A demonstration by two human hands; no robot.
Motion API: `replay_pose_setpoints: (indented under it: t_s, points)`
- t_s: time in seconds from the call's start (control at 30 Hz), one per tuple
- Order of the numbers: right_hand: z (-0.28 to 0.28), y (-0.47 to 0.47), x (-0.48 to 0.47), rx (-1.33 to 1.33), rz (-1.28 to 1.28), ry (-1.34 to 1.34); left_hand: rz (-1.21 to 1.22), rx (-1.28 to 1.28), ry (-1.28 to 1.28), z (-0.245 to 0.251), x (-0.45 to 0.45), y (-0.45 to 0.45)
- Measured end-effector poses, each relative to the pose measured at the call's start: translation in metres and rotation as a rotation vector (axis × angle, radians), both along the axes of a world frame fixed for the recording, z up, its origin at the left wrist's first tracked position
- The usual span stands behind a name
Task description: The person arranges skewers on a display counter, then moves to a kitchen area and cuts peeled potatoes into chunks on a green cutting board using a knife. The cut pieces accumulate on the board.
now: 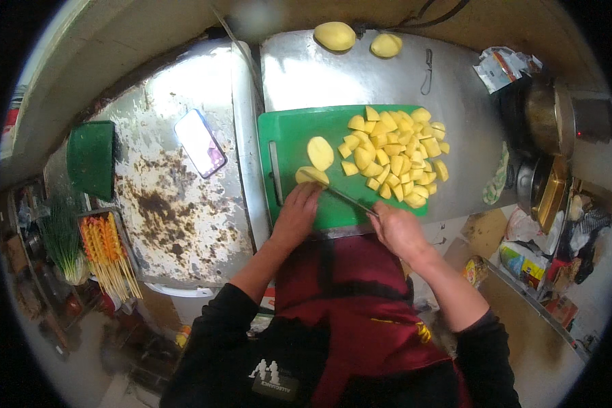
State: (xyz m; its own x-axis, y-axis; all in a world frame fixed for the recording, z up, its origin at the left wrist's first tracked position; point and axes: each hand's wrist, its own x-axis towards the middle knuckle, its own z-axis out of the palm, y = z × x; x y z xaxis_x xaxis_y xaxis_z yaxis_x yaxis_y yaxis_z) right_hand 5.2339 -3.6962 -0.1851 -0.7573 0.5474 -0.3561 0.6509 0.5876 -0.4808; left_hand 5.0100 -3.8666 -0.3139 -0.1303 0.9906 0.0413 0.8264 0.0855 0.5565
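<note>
A green cutting board (336, 204) lies on the metal table in front of me. My left hand (298, 211) presses its fingertips on a peeled potato half (306, 175) near the board's left side. In my right hand (399, 227) is a kitchen knife (351, 200), its blade slanting up and left with the tip at that potato half. Just above, a second potato half (320, 153) rests with its pale cut face up. Potato chunks (398, 153) are heaped over the right part of the board, some at its edge.
Two whole peeled potatoes (335, 36) and a peeler (427, 71) lie toward the back of the metal table (306, 66). On the worn white surface to the left is a smartphone (200, 143). Skewers (107, 250) fill a tray beside green onions (64, 245). Pots (548, 117) stand at right.
</note>
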Motion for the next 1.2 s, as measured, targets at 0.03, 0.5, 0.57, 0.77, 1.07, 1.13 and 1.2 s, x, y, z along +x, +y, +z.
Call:
replay_pose_setpoints:
  t_s: [0.03, 0.5, 0.57, 0.77, 1.07, 1.13, 1.2]
  points:
    - [0.003, 0.001, -0.001, 0.009, 0.03, -0.048, 0.001, 0.023, 0.037, 0.001, 0.0, 0.001]
    - [0.026, 0.02, -0.007, -0.007, 0.199, -0.23, -0.036, 0.009, -0.032, 0.003, -0.01, 0.0]
    - [0.023, 0.013, -0.006, -0.008, 0.168, -0.205, -0.021, 0.09, -0.023, 0.0, -0.009, -0.001]
    - [0.016, -0.005, -0.003, -0.016, 0.114, -0.134, -0.056, 0.104, -0.145, -0.015, -0.013, -0.005]
    - [0.015, -0.025, 0.004, -0.058, 0.018, -0.179, -0.005, 0.109, -0.066, -0.006, -0.006, -0.01]
    - [0.011, -0.023, 0.004, -0.055, 0.027, -0.19, -0.001, 0.104, -0.06, -0.004, -0.006, -0.01]
    - [0.003, -0.022, -0.001, -0.055, 0.043, -0.254, 0.011, 0.114, -0.07, -0.003, -0.006, -0.009]
